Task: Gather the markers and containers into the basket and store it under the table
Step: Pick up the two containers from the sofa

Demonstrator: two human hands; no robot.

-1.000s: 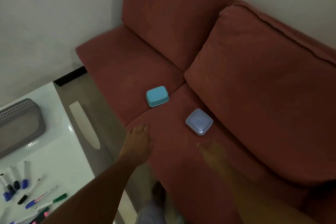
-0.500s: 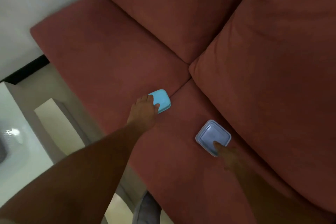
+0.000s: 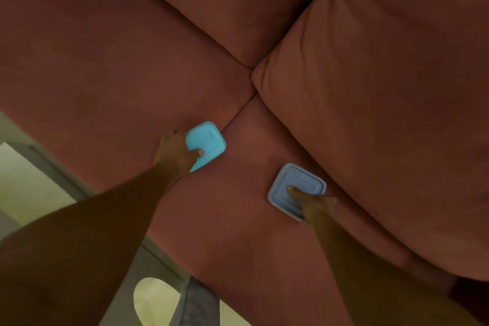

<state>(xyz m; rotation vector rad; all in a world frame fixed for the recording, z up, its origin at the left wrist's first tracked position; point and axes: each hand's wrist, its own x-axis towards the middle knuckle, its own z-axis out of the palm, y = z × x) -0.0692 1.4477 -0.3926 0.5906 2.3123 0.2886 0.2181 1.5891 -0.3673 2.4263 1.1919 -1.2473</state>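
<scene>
Red sofa (image 3: pixel 105 74) fills the view, pale floor (image 3: pixel 31 188) lower left. Left hand (image 3: pixel 176 152) pinches the teal tub (image 3: pixel 210 140) by the seat seam, thumb on top. Right hand (image 3: pixel 316 202) pinches the blue tub (image 3: pixel 293 180), thumb on lid. Both flat, turned diamond-wise, near square: no clear long axis.

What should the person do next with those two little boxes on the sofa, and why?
Probably lift both straight up off the sofa seat. The left hand grips the turquoise container at its near edge, thumb on the lid. The right hand seems to pinch the pale blue container likewise. Both containers lie flat on the cushion, not yet raised.
</scene>
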